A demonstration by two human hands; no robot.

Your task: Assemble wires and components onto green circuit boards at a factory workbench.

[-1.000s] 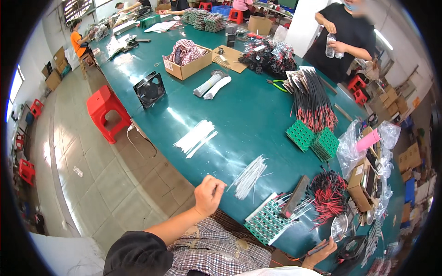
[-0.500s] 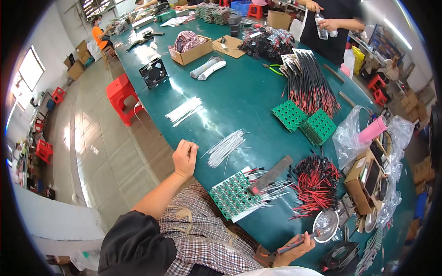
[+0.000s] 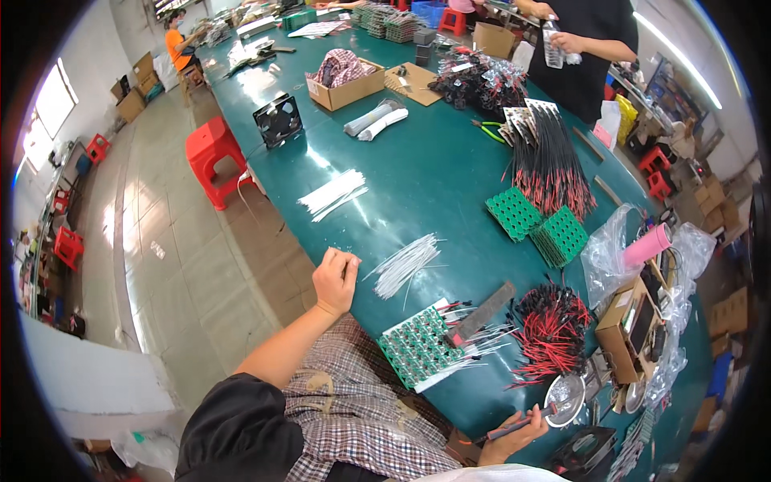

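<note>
My left hand (image 3: 336,281) rests at the table's near left edge, fingers curled into a loose fist with nothing showing in it. My right hand (image 3: 518,442), at the lower right, is closed around the handle of a soldering iron (image 3: 507,427). Its front end reaches the rim of a small white bowl (image 3: 565,400) with silvery bits inside. Between my hands lies a green circuit board panel (image 3: 414,345) with white wires under and beside it. A dark metal bar (image 3: 484,312) lies across its right side. Loose white wires (image 3: 405,265) lie beside my left hand.
Red and black wires (image 3: 554,329) are heaped right of the panel. Farther off are green boards (image 3: 514,214), a long black-red wire bundle (image 3: 548,157), a black fan (image 3: 278,120) and a cardboard box (image 3: 347,88). A person (image 3: 582,56) stands across the table holding a clear plastic item.
The whole view has shifted a little, so most things on the table sit slightly farther right. Both hands keep nearly the same pose, and the soldering iron stays beside the bowl.
</note>
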